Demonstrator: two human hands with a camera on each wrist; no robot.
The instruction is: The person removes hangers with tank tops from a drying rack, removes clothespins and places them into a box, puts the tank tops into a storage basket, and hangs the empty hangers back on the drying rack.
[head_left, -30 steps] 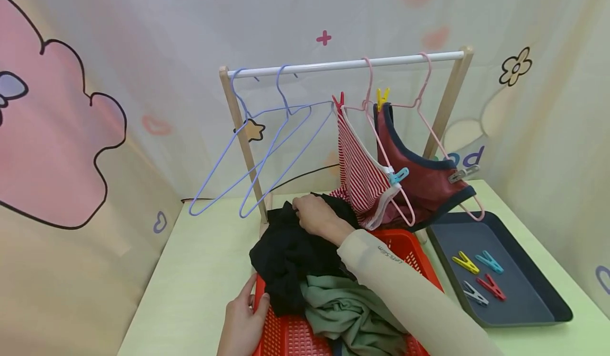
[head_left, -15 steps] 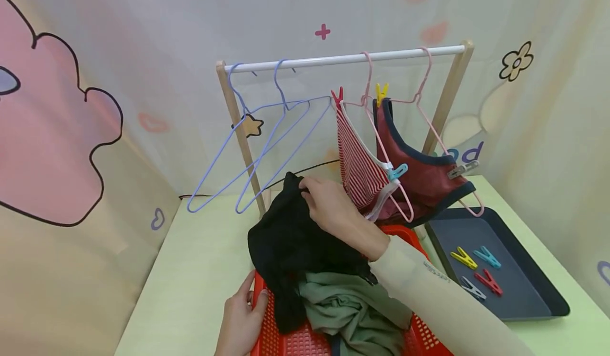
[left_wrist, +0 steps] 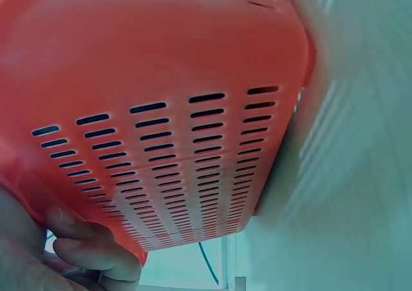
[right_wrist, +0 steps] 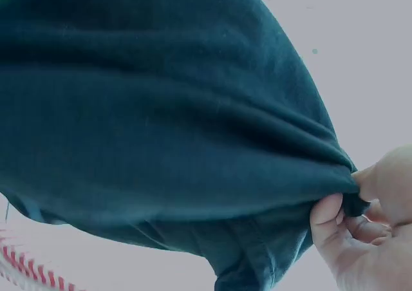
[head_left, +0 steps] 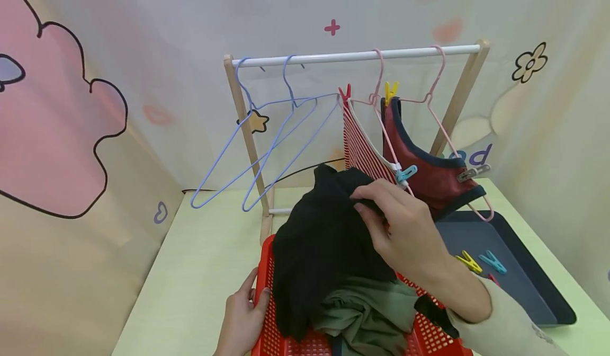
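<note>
Drawn up and rightward since a second ago, soft black cloth garment (head_left: pixel 324 239), pinched by a person's right hand (head_left: pixel 407 231) over a perforated red plastic basket (left_wrist: pixel 180 53) whose rim the left hand (head_left: pixel 242 313) grips, seems partly separated from the crumpled sage-green fabric (head_left: pixel 369 309) below.

Perhaps a home laundry corner, though the cartoon-printed curtain (head_left: pixel 143 22) hides the room: clothes rack (head_left: pixel 333 58) at upper centre, red laundry basket (head_left: pixel 269 329) at lower centre.
</note>
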